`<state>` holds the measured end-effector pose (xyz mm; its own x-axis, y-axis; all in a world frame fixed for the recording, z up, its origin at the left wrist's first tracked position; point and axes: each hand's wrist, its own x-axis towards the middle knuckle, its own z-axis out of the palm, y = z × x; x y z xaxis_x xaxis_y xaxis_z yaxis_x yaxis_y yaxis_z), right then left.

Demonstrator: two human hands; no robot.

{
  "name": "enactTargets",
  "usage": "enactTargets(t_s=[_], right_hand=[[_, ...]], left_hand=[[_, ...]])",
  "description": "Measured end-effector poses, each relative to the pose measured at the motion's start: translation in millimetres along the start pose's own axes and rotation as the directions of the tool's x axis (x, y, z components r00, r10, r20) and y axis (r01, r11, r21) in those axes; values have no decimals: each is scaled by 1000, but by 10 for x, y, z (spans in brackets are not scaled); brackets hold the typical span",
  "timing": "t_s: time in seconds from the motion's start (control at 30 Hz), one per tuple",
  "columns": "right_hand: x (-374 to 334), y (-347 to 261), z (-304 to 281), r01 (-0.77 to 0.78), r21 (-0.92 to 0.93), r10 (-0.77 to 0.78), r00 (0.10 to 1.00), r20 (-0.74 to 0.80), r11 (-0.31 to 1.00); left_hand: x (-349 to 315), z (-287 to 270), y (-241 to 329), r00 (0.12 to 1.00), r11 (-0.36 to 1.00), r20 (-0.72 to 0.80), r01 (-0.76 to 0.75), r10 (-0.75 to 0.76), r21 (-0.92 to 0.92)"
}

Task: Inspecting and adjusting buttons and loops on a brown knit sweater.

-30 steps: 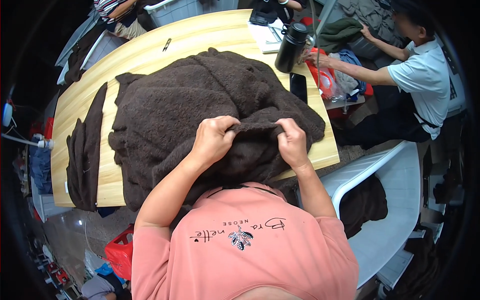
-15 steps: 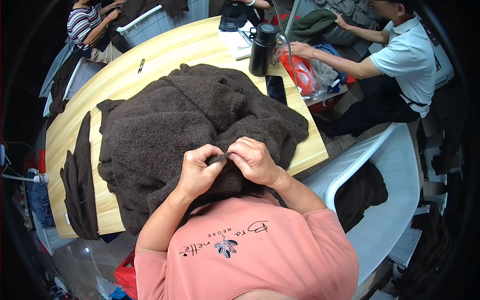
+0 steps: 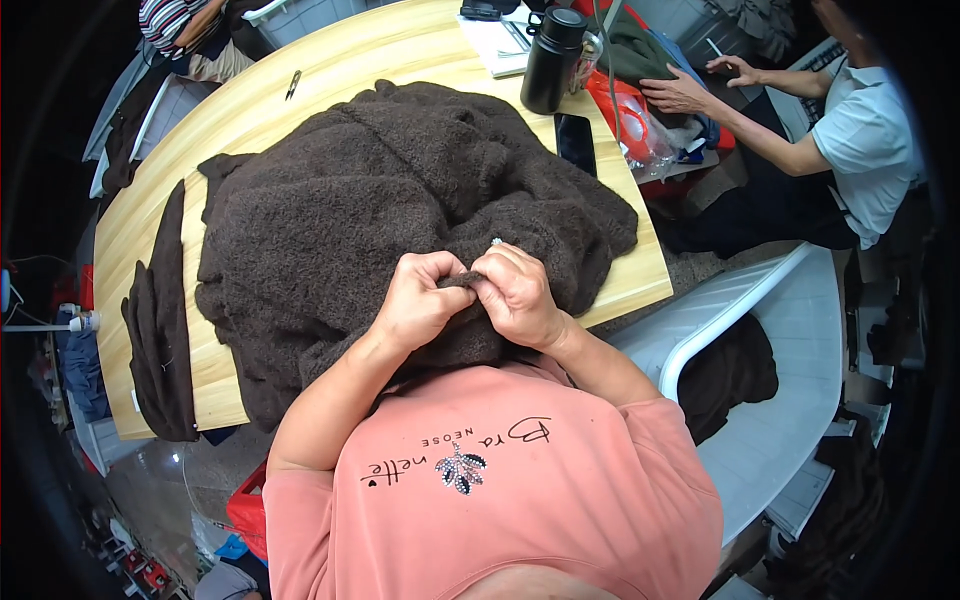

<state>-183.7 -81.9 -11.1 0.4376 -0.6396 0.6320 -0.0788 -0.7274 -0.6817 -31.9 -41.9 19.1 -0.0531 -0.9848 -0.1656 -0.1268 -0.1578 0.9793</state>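
Note:
A large heap of dark brown fuzzy knit fabric (image 3: 320,220) covers the middle of the wooden table (image 3: 420,45) and hangs toward my body. At its near edge my left hand (image 3: 425,302) pinches a fold of the fabric between thumb and fingers. Close against it, my right hand (image 3: 518,295) grips the same edge, its thumb beside the left fingertips. A short strip of the cloth shows between the two hands. The fabric below my wrists is partly hidden by my forearms.
Narrow dark knit pieces (image 3: 160,330) lie at the table's left. A black flask (image 3: 553,60), a phone (image 3: 575,145) and small snips (image 3: 293,84) rest around the heap. A pale plastic bin (image 3: 780,440) holding dark fabric stands at right. Co-workers sit beyond the table, one holding a cigarette (image 3: 714,47).
The view has shifted, so the table and heap sit higher in the picture. My hands still pinch the fabric edge, close together. The co-worker at right has drawn one hand back from the green cloth.

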Motion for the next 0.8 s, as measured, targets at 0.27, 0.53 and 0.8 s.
enactTargets(t_s=[0.27,0.53,0.8], right_hand=[[-47,-82,-97,66,-204,-74,997,-33,977],[-323,-83,-506,-268,-176,167,880,-444,947],[-837,23,-142,-328,-604,309,941,-140,727]], left_hand=[[17,106,-19,995,995,3,-96,96,-9],[100,-59,-4,990,928,-134,-11,-42,-373],[141,-82,-28,977,906,-173,39,-123,-421]])
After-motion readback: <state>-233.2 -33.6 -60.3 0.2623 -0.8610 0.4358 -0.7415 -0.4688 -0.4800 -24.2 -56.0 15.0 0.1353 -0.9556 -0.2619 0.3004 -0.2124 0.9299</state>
